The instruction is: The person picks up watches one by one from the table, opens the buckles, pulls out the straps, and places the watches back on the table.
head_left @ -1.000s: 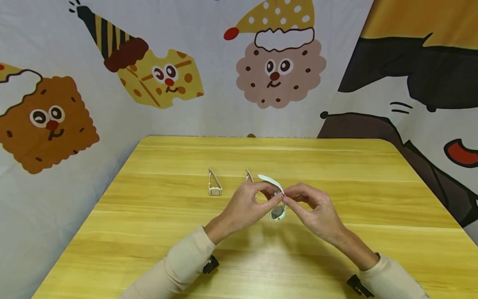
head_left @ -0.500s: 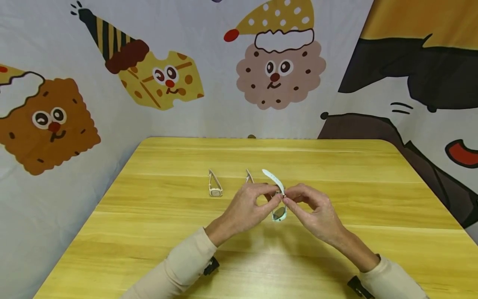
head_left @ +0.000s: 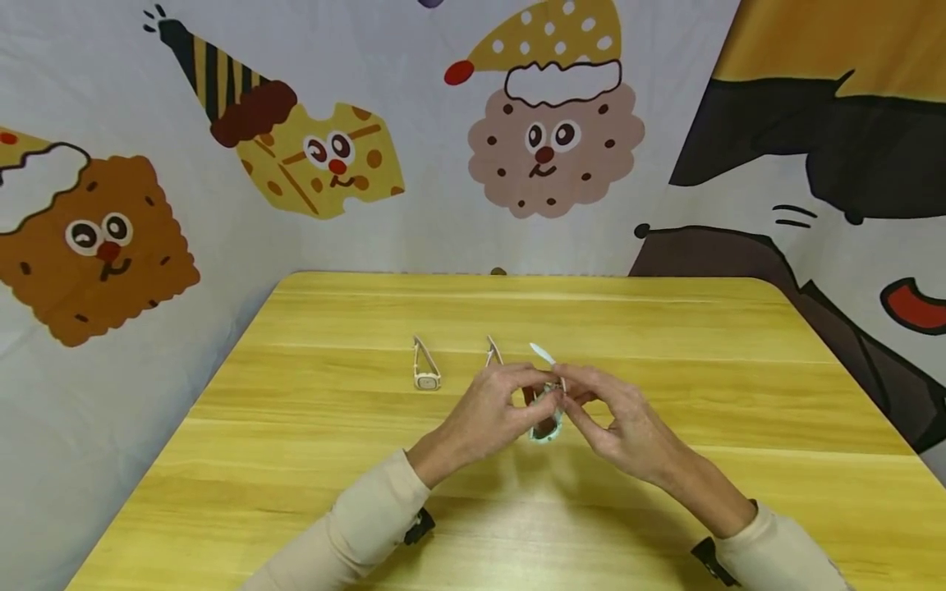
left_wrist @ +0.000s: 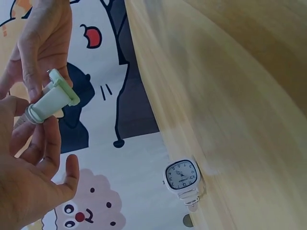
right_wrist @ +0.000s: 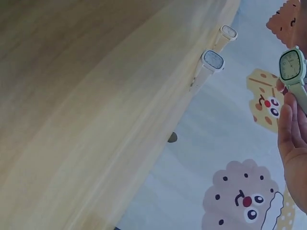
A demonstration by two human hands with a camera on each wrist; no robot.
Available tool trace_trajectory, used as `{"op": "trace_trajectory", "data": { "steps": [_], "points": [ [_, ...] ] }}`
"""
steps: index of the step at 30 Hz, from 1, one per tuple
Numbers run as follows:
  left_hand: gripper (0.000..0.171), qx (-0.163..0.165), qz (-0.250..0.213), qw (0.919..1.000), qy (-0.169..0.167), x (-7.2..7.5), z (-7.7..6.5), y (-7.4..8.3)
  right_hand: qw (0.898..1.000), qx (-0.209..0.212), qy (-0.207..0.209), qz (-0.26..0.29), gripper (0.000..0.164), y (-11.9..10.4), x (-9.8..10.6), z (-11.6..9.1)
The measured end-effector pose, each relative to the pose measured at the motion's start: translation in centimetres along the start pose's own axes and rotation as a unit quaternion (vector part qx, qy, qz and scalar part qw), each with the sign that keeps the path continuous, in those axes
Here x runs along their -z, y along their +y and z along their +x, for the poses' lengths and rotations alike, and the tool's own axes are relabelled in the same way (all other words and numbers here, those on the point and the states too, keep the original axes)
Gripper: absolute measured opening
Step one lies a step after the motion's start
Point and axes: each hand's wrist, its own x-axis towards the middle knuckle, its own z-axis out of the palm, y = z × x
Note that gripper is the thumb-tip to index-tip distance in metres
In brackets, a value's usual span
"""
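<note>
A pale green wristwatch is held above the table between both hands, its dial facing down toward the table's front. My left hand pinches its band near the buckle end. From the other side my right hand pinches the strap, and the free strap tip pokes out beyond the fingers. The band forms a loop in the left wrist view, where the green case shows edge-on. The green dial is plain in the right wrist view. Fingers hide the buckle itself.
Two more watches stand on the wooden table: a cream one at left, and another partly behind my left hand. A cartoon-printed cloth hangs behind the table.
My right fingers have shifted over the strap, so less of its free end shows. The green watch case has tilted and moved slightly left. The other watches stay put.
</note>
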Motion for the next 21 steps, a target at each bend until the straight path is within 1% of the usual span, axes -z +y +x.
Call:
{"op": "trace_trajectory", "data": {
  "steps": [2,5,7,13,18,21],
  "points": [
    [0.018,0.0,-0.005,1.0,-0.002,-0.1,-0.06,-0.06,1.0,-0.002,-0.003,-0.002,0.041,0.01,0.01,-0.07],
    [0.018,0.006,-0.012,0.9999,-0.003,-0.25,-0.14,-0.1,1.0,-0.007,-0.001,0.002,0.054,0.11,0.02,-0.09],
    [0.02,0.01,-0.018,0.9998,-0.005,-0.35,-0.14,-0.05,1.0,-0.008,0.003,0.004,0.057,0.17,0.13,-0.12],
    [0.025,0.035,-0.031,0.9987,-0.021,-0.31,-0.2,0.08,0.999,-0.02,0.019,0.024,0.054,0.07,0.37,-0.12],
    [0.027,0.042,-0.046,0.9975,-0.031,-0.21,-0.21,0.05,0.997,-0.024,0.031,0.061,0.048,-0.04,0.32,-0.02],
    [0.028,0.043,-0.057,0.9969,-0.034,-0.15,-0.23,0.17,0.997,-0.028,0.031,0.072,0.043,-0.02,0.33,-0.02]
  ]
}}
